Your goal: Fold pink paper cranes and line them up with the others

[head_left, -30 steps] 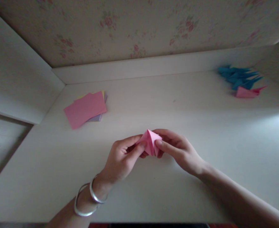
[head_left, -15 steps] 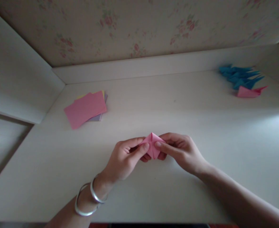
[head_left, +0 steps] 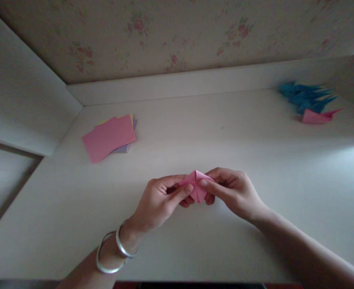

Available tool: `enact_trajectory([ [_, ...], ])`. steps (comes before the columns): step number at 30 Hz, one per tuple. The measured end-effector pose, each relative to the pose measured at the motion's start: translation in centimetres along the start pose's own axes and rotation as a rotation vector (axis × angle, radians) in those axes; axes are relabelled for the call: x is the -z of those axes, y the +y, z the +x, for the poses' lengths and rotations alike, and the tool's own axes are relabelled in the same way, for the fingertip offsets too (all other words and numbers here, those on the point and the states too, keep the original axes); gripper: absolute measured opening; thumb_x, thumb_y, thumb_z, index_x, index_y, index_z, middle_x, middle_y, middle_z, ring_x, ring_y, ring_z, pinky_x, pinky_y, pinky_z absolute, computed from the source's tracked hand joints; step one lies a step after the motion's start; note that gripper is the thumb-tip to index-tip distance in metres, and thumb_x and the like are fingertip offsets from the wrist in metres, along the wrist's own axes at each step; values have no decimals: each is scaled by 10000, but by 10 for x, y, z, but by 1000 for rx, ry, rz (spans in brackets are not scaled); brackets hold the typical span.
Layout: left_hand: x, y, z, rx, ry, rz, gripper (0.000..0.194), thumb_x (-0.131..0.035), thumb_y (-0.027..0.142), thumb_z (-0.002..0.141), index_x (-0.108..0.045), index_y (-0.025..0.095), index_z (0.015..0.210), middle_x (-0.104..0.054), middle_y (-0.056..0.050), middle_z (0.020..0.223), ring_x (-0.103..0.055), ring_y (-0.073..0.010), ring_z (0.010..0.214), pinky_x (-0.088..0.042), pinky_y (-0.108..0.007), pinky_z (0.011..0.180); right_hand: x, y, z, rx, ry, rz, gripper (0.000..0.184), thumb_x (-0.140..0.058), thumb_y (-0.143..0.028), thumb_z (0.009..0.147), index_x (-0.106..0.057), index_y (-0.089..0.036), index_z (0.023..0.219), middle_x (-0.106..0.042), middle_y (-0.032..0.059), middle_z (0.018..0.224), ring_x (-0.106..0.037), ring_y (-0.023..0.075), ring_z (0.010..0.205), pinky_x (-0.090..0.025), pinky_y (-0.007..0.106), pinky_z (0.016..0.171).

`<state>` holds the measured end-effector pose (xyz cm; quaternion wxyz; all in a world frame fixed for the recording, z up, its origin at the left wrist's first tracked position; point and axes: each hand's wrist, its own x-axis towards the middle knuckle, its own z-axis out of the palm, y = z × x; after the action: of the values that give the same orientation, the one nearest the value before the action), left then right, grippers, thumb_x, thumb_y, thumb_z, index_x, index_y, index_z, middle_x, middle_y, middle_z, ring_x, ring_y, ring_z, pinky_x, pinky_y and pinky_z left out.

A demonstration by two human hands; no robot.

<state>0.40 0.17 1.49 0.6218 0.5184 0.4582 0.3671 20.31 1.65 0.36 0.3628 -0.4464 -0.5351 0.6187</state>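
Note:
A small folded pink paper piece (head_left: 196, 186) is pinched between both hands just above the white table (head_left: 255, 168). My left hand (head_left: 159, 202), with two silver bangles on its wrist, grips the piece's left side with thumb and fingers closed on it. My right hand (head_left: 232, 192) grips its right side the same way, thumb on top. The paper's pointed fold faces away from me, and its lower part is hidden behind my fingers.
A stack of flat coloured sheets (head_left: 109, 137), pink on top, lies at the back left. At the back right sit several folded blue paper pieces (head_left: 306, 97) and one folded pink piece (head_left: 318, 116). A flowered wall stands behind the table.
Both hands have shifted slightly to the right and down with the pink piece, and the fold looks pressed flatter and smaller than a second ago.

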Motion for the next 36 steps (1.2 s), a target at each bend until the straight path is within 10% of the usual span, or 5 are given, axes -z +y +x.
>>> enact_trajectory([
  [18,0,-5,-1,-59,-46,132,228,-741,332,827,-747,178,995,-695,-11,740,-598,-113,641,-495,-190,603,-5,5,0,-79,-20,278,238,-709,-387,868,-692,-161,796,-664,-11,594,-549,59,462,-425,146,428],
  [24,-1,-8,-2,-268,27,375,173,-712,324,855,-739,163,912,-661,-3,682,-555,-98,581,-453,-175,526,-5,5,1,-132,-55,367,176,-734,-339,851,-735,-184,934,-667,-25,555,-537,46,419,-406,111,381],
  [29,-2,-12,-5,-399,-23,382,434,-636,278,920,-536,244,1341,-717,-56,1014,-679,-126,746,-576,-209,644,-4,2,3,-190,-36,552,122,-727,-272,846,-723,-181,927,-633,-44,482,-491,29,354,-372,90,350],
  [36,4,-22,-2,-790,108,812,259,-719,180,853,-683,182,1109,-676,-119,1178,-698,-172,985,-587,-265,866,-3,5,6,-279,-46,612,213,-739,-195,778,-699,-183,987,-621,-44,438,-460,50,319,-342,109,323],
])
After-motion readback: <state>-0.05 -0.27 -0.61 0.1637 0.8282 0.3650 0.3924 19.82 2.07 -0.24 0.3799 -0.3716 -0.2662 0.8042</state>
